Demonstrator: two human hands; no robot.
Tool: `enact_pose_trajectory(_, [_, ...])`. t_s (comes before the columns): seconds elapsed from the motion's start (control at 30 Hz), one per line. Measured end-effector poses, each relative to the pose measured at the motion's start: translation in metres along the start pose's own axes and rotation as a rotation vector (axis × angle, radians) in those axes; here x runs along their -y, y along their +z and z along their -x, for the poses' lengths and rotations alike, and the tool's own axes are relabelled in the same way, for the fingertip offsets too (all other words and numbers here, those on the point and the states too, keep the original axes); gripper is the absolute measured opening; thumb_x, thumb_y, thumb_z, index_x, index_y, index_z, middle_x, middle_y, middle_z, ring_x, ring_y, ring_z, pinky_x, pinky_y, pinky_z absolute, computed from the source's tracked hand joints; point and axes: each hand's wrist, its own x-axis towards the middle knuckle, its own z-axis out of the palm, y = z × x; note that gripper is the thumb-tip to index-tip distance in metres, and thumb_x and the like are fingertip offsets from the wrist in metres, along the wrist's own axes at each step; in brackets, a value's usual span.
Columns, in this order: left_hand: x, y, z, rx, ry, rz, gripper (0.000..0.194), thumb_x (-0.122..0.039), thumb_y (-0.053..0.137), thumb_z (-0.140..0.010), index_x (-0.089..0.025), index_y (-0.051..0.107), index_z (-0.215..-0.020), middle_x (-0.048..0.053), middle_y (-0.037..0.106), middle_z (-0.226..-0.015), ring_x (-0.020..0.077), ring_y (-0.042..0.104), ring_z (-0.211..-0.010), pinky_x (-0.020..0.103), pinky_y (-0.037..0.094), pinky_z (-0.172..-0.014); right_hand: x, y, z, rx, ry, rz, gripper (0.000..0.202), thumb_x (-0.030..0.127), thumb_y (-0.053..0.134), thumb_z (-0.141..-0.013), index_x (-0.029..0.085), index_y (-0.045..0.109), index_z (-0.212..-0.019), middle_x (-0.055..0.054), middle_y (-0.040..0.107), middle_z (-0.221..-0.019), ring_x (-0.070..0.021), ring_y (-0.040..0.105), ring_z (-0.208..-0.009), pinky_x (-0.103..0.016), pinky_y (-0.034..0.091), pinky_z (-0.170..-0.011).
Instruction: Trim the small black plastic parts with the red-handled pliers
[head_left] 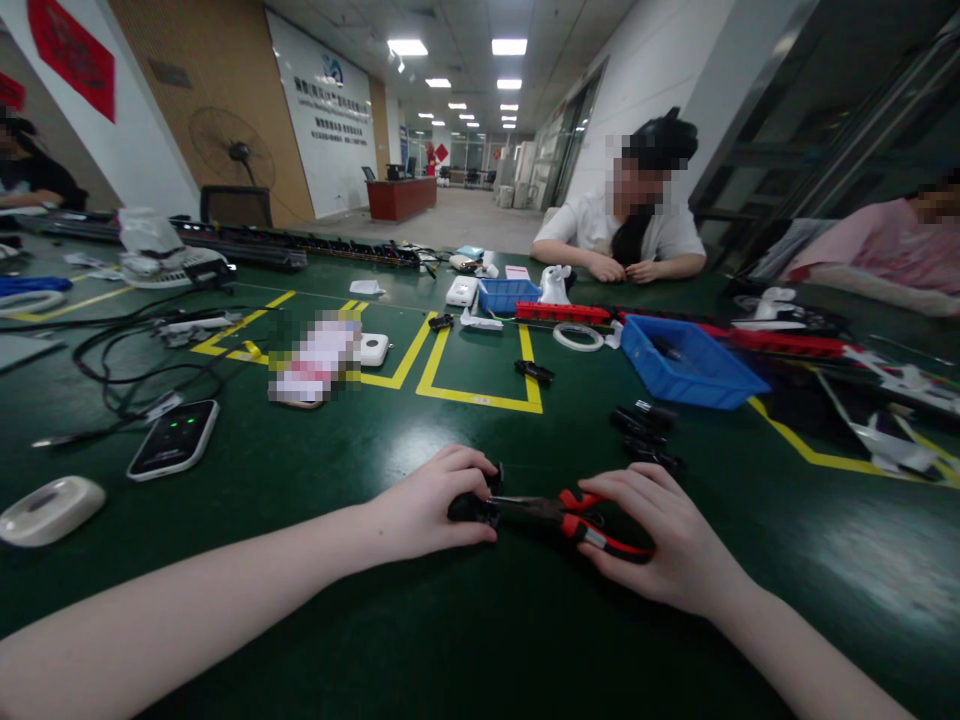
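Observation:
My left hand [439,500] is closed around a small black part [474,508], whose kind I cannot make out because my fingers cover much of it. In my right hand [660,535] is a pair of long-nose pliers [574,518] with red and black handles. Their narrow metal jaws point left and reach the black part; whether they grip it cannot be seen. Beyond my right hand lie several black parts [645,432] in a loose group. Another black piece [534,371] rests on the yellow tape farther off.
A blue bin [686,365] stands at the right, with a white ring [577,337] beside it. Toward the left are a phone [319,365], a black-faced device [174,438], a cream-coloured case [52,510] and loose cables [112,350]. A person [630,215] sits across the table.

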Motion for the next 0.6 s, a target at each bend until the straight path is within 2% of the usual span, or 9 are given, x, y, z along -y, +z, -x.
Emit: enact_pose_trajectory(0.6, [-0.0020, -0.0011, -0.0010, 0.003, 0.006, -0.008, 0.022, -0.024, 0.079, -0.083, -0.018, 0.063, -0.098, 0.011, 0.062, -0.129, 0.0287, 0.054, -0.126, 0.049, 0.046, -0.106, -0.0005, -0.0006, -0.0016, -0.011, -0.049, 0.036, 0.043, 0.036, 0.070, -0.083, 0.019, 0.059, -0.121, -0.010, 0.074, -0.102, -0.0246, 0.070, -0.087, -0.043, 0.050, -0.083])
